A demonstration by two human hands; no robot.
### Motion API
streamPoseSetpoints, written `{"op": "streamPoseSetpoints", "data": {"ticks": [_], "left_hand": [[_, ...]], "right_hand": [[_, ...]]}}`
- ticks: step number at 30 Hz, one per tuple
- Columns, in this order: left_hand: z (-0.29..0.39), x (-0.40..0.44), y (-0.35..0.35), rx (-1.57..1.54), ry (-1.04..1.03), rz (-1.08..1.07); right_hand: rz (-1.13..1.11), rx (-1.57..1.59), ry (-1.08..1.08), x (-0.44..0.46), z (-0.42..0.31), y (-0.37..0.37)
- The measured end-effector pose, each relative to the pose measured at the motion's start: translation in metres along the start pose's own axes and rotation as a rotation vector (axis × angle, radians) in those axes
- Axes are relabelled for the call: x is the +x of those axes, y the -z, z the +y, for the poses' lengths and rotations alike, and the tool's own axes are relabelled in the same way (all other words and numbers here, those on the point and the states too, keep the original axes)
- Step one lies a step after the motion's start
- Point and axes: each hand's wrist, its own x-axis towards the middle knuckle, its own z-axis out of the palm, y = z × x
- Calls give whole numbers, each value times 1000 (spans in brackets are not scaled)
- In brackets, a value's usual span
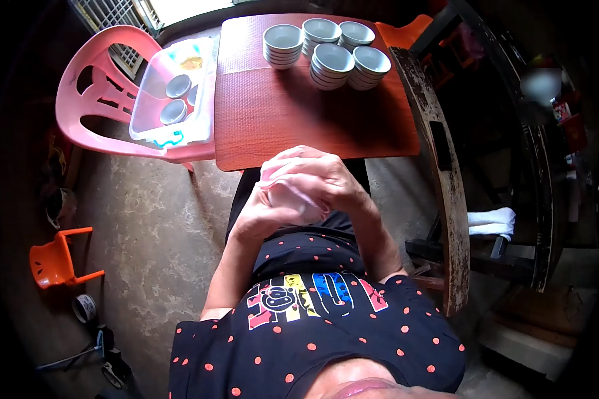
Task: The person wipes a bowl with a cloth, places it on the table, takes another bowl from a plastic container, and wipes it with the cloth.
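Observation:
In front of my waist, close to the table's near edge, my two hands are closed together around a pale pink cloth (291, 199). My left hand (263, 211) grips it from the left and below. My right hand (329, 174) wraps over the top and right side of it. Whether something sits inside the cloth is hidden by my fingers. Beyond my hands, several stacks of small pale bowls (283, 38) stand at the far end of the red-brown table (266, 126).
At the left, a clear plastic box (203, 126) holding a few small bowls (174, 112) rests on a pink chair (80, 76). An orange stool (52, 261) is on the floor at left. A worn wooden beam (439, 166) runs along the right, with a white cloth (492, 221) beyond it.

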Motion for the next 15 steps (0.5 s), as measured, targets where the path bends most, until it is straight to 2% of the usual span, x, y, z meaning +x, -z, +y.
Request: {"op": "streamPoseSetpoints", "data": {"ticks": [1,3,4,6,8,9,10,12,13,15], "left_hand": [[-6,-2,8,-130,-43,80],[-11,-3,16,-373,-72,215],[-9,-1,14,-485,-65,275],[-10,1,17,-480,-49,230],[-17,4,22,-338,-28,145],[-15,1,18,-234,-1,204],[-22,2,24,-187,30,165],[-30,-1,25,-368,4,168],[-31,-3,25,-457,-11,167],[-21,0,19,-590,-52,93]], "right_hand": [[127,-117,167,-5,10,-9],[352,30,-37,-27,3,-29],[481,1,-36,-43,9,-57],[567,-313,57,-48,9,-71],[480,-238,13,-39,8,-46],[247,-406,43,-26,4,-23],[70,-379,64,-9,-10,-5],[-10,-281,-12,1,-18,0],[-2,-395,179,1,-9,0],[245,-335,166,-9,-11,-14]]}}
